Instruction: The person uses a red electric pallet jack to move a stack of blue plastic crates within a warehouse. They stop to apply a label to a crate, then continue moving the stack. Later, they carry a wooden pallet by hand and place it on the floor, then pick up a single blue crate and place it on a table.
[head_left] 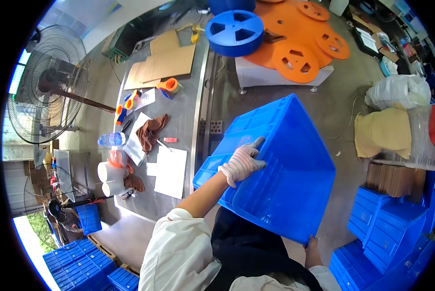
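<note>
A large blue plastic crate (295, 179) is held tilted in front of my body, its open side facing up and to the right. I see nothing inside it. My left hand (241, 165), in a striped knit glove with grey fingertips, is closed over the crate's near-left rim. At the lower right corner of the crate, my right hand (312, 243) grips the edge. Most of its fingers are hidden behind the crate wall.
Left is a metal-topped table (181, 116) with cardboard (166, 65), papers, tape dispensers (170, 86), a water bottle (111, 139) and a brown cloth. Ahead, orange discs (295, 63) and blue reels (234, 31) sit on a white stand. Blue crates (392, 223) stack right; fans (47, 82) stand left.
</note>
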Demonstrator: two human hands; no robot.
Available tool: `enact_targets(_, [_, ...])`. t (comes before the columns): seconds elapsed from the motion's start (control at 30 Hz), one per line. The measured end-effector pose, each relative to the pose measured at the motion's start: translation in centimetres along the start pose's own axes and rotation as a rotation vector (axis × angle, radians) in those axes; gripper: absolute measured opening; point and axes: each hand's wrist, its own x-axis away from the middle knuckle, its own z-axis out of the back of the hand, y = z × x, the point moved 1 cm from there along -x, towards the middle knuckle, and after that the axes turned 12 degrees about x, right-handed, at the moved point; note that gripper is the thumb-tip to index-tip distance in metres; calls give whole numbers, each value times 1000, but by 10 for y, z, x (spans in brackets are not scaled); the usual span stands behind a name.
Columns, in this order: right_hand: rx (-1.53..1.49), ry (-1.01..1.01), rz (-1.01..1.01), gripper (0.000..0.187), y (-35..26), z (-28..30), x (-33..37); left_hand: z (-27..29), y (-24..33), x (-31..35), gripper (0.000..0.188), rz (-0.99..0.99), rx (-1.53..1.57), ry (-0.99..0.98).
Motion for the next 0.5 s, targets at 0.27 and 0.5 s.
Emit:
enact_targets(0.27, [295, -95, 197, 51, -187, -90, 22, 80, -88, -37, 30, -74, -114, 283])
enact_targets(0.5, [819, -170, 859, 58, -143, -168, 68, 95, -161, -47, 28, -184, -326, 390])
